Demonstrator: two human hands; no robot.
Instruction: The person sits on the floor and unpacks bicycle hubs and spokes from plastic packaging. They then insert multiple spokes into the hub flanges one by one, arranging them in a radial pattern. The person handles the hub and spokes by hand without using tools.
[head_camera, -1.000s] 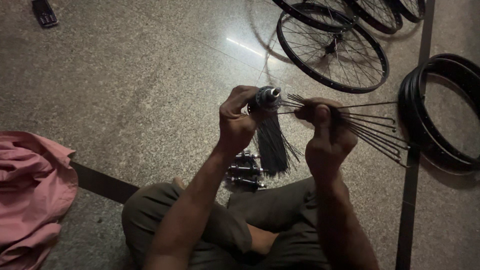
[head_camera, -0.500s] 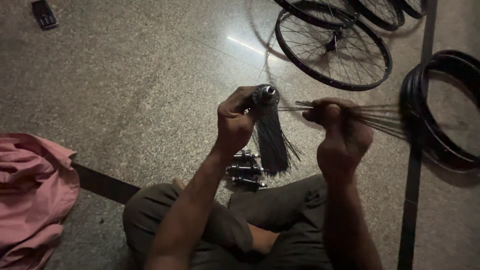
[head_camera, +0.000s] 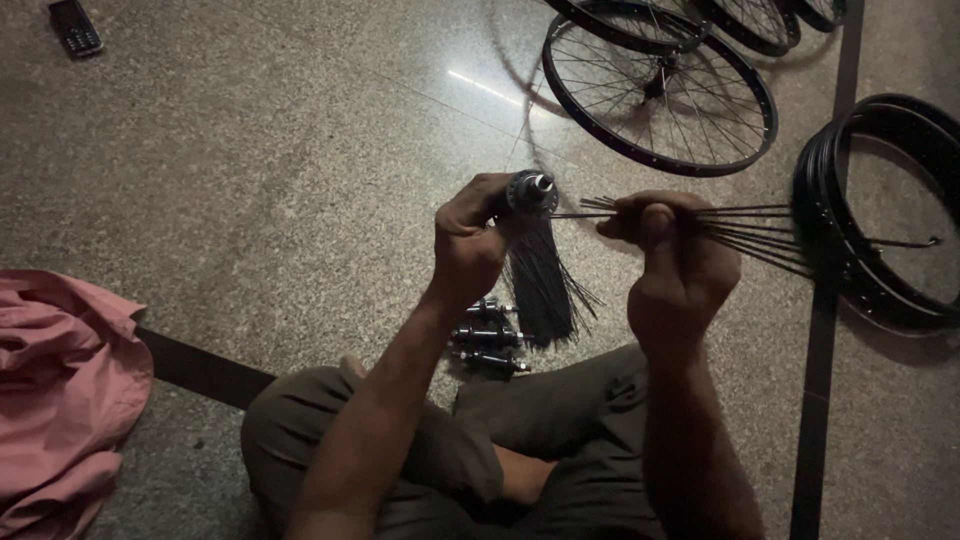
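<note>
Speckled stone floor (head_camera: 250, 150), polished enough to throw back a streak of light, filled the view, crossed by dark inlaid strips. On it the person sat cross-legged in olive trousers.

Their left hand (head_camera: 470, 240) was raised in front of the chest, forearm angled up from the knee, fingers wrapped tight around a small metal wheel hub (head_camera: 530, 192), a short cylinder with a shiny axle end pointing right. From the hub's flange a thick tuft of thin dark spokes (head_camera: 545, 290) hung straight down, fanning slightly at the tips.

Their right hand (head_camera: 675, 265) stood just right of the hub, wrist bent, closed into a fist around a loose bundle of spokes (head_camera: 740, 225). Those wires lay roughly level, their short ends poking left toward the hub and their long ends splaying right. The thumb pressed over the top of the bundle.

Below the hands, on the floor by the shins, lay a few spare hubs (head_camera: 488, 338), stubby and metallic. Beyond them a laced bicycle wheel (head_camera: 660, 95) lay flat, thin spokes radiating inside a dark rim, with parts of more wheels behind. A stack of bare black rims (head_camera: 850, 230) lay at right. Crumpled pink cloth (head_camera: 60, 390) sat at left, and a small dark phone (head_camera: 75, 27) lay far off.
</note>
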